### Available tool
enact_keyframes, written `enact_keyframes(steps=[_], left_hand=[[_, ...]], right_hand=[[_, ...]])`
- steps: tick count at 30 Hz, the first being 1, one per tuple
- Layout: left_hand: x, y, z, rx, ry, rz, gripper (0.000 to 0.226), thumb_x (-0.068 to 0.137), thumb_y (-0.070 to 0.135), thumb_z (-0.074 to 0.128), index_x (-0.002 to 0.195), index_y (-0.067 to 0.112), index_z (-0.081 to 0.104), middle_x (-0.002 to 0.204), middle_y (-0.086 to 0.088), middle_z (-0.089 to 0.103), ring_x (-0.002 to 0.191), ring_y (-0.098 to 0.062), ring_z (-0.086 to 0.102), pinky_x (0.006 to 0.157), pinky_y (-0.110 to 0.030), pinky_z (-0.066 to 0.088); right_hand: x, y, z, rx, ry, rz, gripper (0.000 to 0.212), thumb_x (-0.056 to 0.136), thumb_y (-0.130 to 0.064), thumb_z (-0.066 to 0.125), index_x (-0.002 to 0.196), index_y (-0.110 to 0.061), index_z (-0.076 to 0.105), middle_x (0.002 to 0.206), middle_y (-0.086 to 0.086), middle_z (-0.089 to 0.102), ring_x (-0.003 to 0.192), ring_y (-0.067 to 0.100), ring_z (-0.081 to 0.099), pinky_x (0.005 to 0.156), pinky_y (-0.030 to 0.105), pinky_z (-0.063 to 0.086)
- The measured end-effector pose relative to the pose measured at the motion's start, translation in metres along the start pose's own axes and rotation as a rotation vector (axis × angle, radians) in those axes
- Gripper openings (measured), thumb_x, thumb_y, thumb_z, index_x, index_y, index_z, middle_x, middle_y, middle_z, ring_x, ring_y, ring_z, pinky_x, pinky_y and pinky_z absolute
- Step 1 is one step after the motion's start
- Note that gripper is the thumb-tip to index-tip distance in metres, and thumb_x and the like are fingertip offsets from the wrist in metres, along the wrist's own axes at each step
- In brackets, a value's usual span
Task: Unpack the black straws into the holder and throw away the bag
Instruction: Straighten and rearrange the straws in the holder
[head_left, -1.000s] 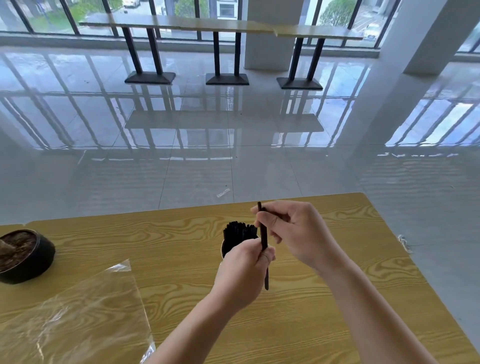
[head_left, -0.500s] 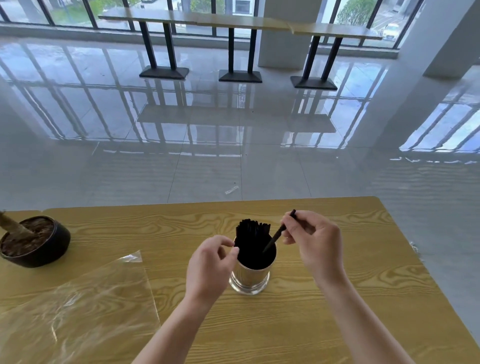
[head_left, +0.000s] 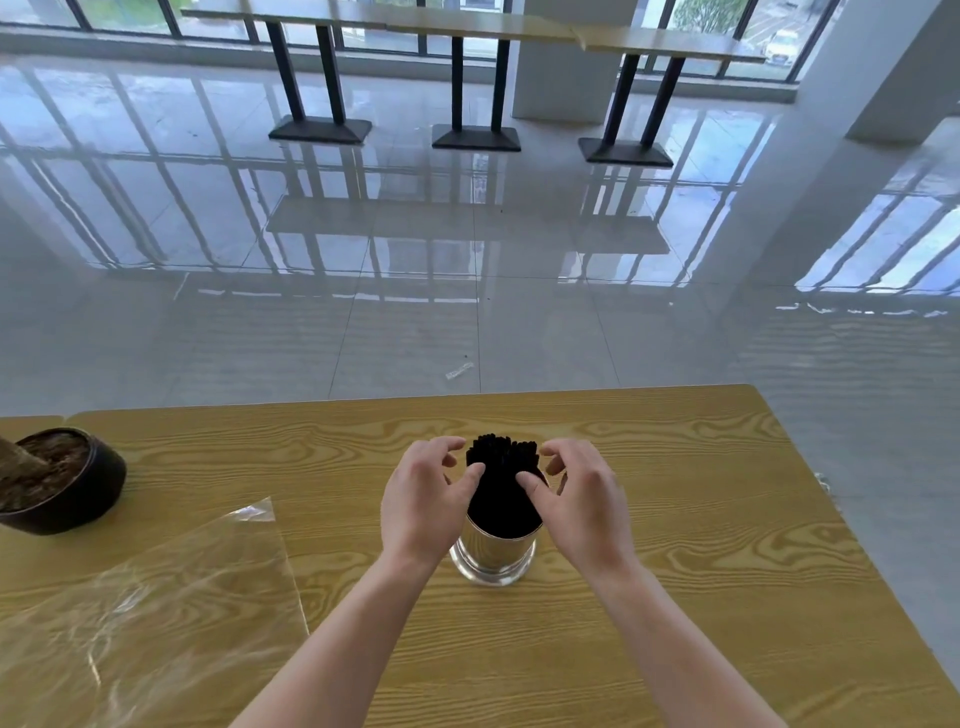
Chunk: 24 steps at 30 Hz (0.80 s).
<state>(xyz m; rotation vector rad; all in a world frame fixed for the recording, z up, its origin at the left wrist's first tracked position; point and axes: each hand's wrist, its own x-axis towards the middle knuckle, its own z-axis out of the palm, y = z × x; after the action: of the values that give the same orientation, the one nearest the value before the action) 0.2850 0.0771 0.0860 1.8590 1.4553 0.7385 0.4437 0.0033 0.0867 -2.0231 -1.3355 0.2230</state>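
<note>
The fingers (head_left: 558, 451) of the right hand (head_left: 582, 499) no longer pinch a lone straw. Like those of the left hand (head_left: 421, 499), they curve loosely and hold nothing, with thumbs touching the black straws (head_left: 501, 462) from 3 and 9 o'clock. The straws stand packed in the metal holder (head_left: 493, 551) on the counter (head_left: 701, 519), with the clear bag (head_left: 145, 597) lying flat at 8 o'clock beside a dark pot (head_left: 78, 483) of soil.
</note>
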Motion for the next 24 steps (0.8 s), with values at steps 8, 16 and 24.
enact_keyframes(steps=[8,16,24], left_hand=[[0.009,-0.002,0.005,-0.017,-0.02,-0.005,0.014,0.09,0.027,0.072,0.102,0.025,0.077,0.096,0.01,0.071,0.08,-0.012,0.065,0.074,-0.034,0.055],[0.01,-0.005,0.007,-0.023,-0.028,-0.016,0.014,0.091,0.025,0.07,0.103,0.024,0.077,0.095,0.01,0.072,0.081,-0.013,0.066,0.075,-0.037,0.056],[0.009,-0.004,0.008,-0.027,-0.032,-0.012,0.013,0.092,0.026,0.069,0.102,0.025,0.077,0.094,0.011,0.072,0.081,-0.012,0.066,0.073,-0.037,0.057]], right_hand=[[0.026,-0.007,-0.008,0.015,-0.036,-0.099,0.022,0.092,-0.02,0.074,0.113,-0.017,0.073,0.098,-0.01,0.063,0.077,0.005,0.054,0.07,0.022,0.046],[0.072,-0.025,-0.013,-0.13,-0.704,-0.047,0.056,0.094,-0.004,0.044,0.145,-0.026,0.054,0.142,0.001,0.06,0.137,0.022,0.045,0.113,0.043,0.04],[0.074,-0.029,-0.012,-0.152,-0.6,-0.171,0.019,0.093,-0.014,0.066,0.107,-0.021,0.077,0.099,-0.005,0.076,0.095,0.014,0.065,0.084,0.03,0.051]])
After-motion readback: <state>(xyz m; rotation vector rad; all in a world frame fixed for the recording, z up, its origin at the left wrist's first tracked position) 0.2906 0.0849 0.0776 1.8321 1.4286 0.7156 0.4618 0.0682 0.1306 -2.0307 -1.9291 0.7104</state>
